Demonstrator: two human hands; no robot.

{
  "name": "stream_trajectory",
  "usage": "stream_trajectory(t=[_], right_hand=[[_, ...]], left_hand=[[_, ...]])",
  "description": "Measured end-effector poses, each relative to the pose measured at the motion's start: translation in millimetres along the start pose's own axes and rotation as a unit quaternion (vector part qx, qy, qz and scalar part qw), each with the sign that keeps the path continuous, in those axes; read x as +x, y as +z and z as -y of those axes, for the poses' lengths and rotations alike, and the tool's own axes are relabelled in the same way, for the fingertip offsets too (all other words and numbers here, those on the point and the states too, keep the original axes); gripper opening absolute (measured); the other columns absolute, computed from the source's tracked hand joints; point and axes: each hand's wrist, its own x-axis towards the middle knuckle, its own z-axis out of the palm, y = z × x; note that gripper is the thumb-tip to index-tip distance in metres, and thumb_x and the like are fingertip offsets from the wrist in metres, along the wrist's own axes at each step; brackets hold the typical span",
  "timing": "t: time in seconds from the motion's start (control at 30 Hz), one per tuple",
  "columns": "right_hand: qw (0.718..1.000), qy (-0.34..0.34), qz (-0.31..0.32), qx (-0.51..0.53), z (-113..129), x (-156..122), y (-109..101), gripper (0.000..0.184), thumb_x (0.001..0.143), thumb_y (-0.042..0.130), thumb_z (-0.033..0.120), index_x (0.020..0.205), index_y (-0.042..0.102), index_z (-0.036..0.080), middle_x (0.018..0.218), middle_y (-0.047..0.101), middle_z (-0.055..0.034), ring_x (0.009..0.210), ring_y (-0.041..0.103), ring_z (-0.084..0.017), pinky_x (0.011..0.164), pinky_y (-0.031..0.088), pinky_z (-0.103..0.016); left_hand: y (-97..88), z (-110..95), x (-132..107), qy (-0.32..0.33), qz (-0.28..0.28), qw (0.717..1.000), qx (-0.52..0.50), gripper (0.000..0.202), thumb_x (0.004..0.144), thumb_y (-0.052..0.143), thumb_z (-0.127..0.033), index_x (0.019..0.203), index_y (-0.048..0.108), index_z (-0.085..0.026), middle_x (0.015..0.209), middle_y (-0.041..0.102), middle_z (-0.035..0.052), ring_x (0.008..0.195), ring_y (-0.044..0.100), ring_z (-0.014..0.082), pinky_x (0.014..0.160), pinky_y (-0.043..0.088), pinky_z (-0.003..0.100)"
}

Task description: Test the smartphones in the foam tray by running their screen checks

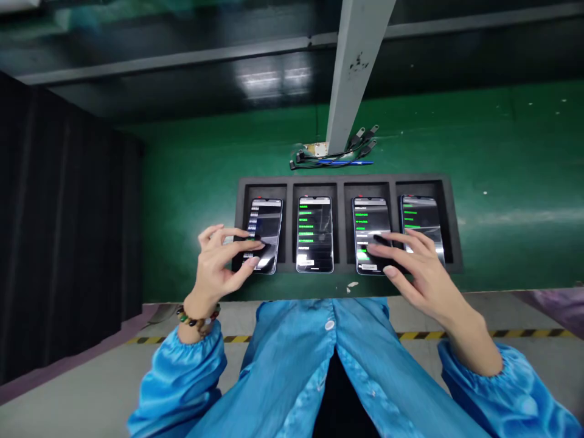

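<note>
Several smartphones rest in a dark foam tray (340,179), one to a compartment, their lit screens showing lists of text lines, many of them green. Over the leftmost smartphone (269,222) my left hand (221,258) is open, its fingertips on or just above the screen. Beside it lies the second smartphone (314,231), untouched. My right hand (417,264) is spread across the third smartphone (370,213), with fingertips at its lower screen. Part of the rightmost smartphone (424,213) is hidden behind that hand. I cannot tell whether the fingertips press the glass.
The tray sits near the front edge of a green bench (511,201). Behind it stand a grey metal post (358,67), several black cables (331,157) and a blue pen (356,163). A dark curtain (68,231) hangs at the left.
</note>
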Motion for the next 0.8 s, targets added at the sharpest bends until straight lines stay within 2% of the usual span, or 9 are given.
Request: stream_trajectory(t=[0.1, 0.17, 0.27, 0.3, 0.37, 0.47, 0.6, 0.67, 0.8], right_hand=[[0.999, -0.033, -0.027, 0.025, 13, 14, 14, 0.028, 0.112, 0.053, 0.038, 0.124, 0.077, 0.031, 0.121, 0.083, -0.0029, 0.127, 0.071, -0.028, 0.124, 0.042, -0.059], [0.998, -0.036, -0.032, 0.03, 27, 31, 27, 0.032, 0.113, 0.051, 0.04, 0.134, 0.075, 0.031, 0.127, 0.082, -0.0041, 0.135, 0.067, -0.029, 0.125, 0.042, -0.06], [0.999, -0.031, 0.012, 0.026, 49, 56, 43, 0.047, 0.114, 0.051, 0.043, 0.159, 0.058, 0.029, 0.153, 0.07, -0.006, 0.157, 0.049, -0.033, 0.133, 0.032, -0.065], [0.998, -0.034, 0.032, 0.03, 55, 60, 45, 0.051, 0.114, 0.052, 0.044, 0.162, 0.054, 0.028, 0.156, 0.069, -0.0062, 0.159, 0.047, -0.033, 0.134, 0.029, -0.066], [0.994, -0.052, 0.071, 0.061, 58, 60, 41, 0.051, 0.115, 0.052, 0.042, 0.164, 0.05, 0.029, 0.148, 0.074, -0.0047, 0.154, 0.053, -0.031, 0.135, 0.029, -0.065], [0.99, -0.065, 0.066, 0.104, 44, 40, 21, 0.043, 0.114, 0.053, 0.035, 0.157, 0.057, 0.035, 0.137, 0.079, -0.001, 0.142, 0.063, -0.027, 0.131, 0.035, -0.06], [0.996, 0.058, -0.055, 0.039, 10, 8, -3, 0.038, 0.113, 0.052, 0.037, 0.15, 0.065, 0.036, 0.15, 0.071, -0.0043, 0.147, 0.057, -0.031, 0.126, 0.038, -0.06], [0.994, 0.096, -0.059, 0.019, 0, -1, -4, 0.04, 0.114, 0.05, 0.04, 0.152, 0.063, 0.036, 0.152, 0.069, -0.0052, 0.151, 0.054, -0.033, 0.127, 0.037, -0.062], [0.994, 0.097, -0.047, 0.013, -5, -4, 1, 0.041, 0.114, 0.048, 0.042, 0.151, 0.064, 0.036, 0.152, 0.069, -0.0059, 0.151, 0.054, -0.034, 0.128, 0.036, -0.063]], left_hand=[[1.1, -5, 5, 0.009, -0.037, 0.999, -0.009, 0.024, 0.098, 0.071, -0.045, 0.111, 0.084, -0.03, 0.107, 0.084, 0.0053, 0.108, 0.075, 0.0299, 0.122, 0.037, 0.056], [4.7, -9, 10, 0.02, -0.038, 0.999, -0.006, 0.025, 0.099, 0.071, -0.042, 0.116, 0.083, -0.029, 0.112, 0.083, 0.0057, 0.112, 0.074, 0.029, 0.122, 0.038, 0.055], [8.9, -15, 18, 0.028, -0.008, 0.999, 0.013, 0.027, 0.102, 0.069, -0.041, 0.123, 0.081, -0.028, 0.117, 0.082, 0.0064, 0.117, 0.074, 0.0281, 0.123, 0.037, 0.054], [9.0, -16, 19, 0.027, -0.003, 0.999, 0.019, 0.027, 0.103, 0.068, -0.04, 0.124, 0.08, -0.028, 0.118, 0.082, 0.0066, 0.118, 0.073, 0.0276, 0.123, 0.038, 0.053], [7.2, -14, 20, 0.023, -0.005, 0.999, 0.024, 0.026, 0.105, 0.067, -0.037, 0.126, 0.079, -0.027, 0.119, 0.081, 0.0068, 0.119, 0.073, 0.0266, 0.124, 0.038, 0.052], [2.0, -6, 16, 0.011, -0.03, 0.999, 0.027, 0.023, 0.105, 0.068, -0.033, 0.125, 0.078, -0.028, 0.12, 0.081, 0.0061, 0.118, 0.073, 0.0259, 0.125, 0.037, 0.052], [-1.2, 6, 12, -0.009, -0.048, 0.998, 0.032, 0.023, 0.105, 0.069, -0.031, 0.126, 0.078, -0.028, 0.12, 0.08, 0.006, 0.118, 0.072, 0.0259, 0.126, 0.036, 0.053], [-0.5, 6, 13, -0.01, -0.043, 0.998, 0.033, 0.023, 0.104, 0.069, -0.03, 0.126, 0.077, -0.028, 0.119, 0.08, 0.0061, 0.118, 0.072, 0.0259, 0.125, 0.037, 0.054], [2.5, 0, 19, 0.009, -0.03, 0.999, 0.034, 0.022, 0.104, 0.07, -0.03, 0.124, 0.078, -0.027, 0.118, 0.08, 0.0063, 0.118, 0.073, 0.0259, 0.124, 0.038, 0.053]])
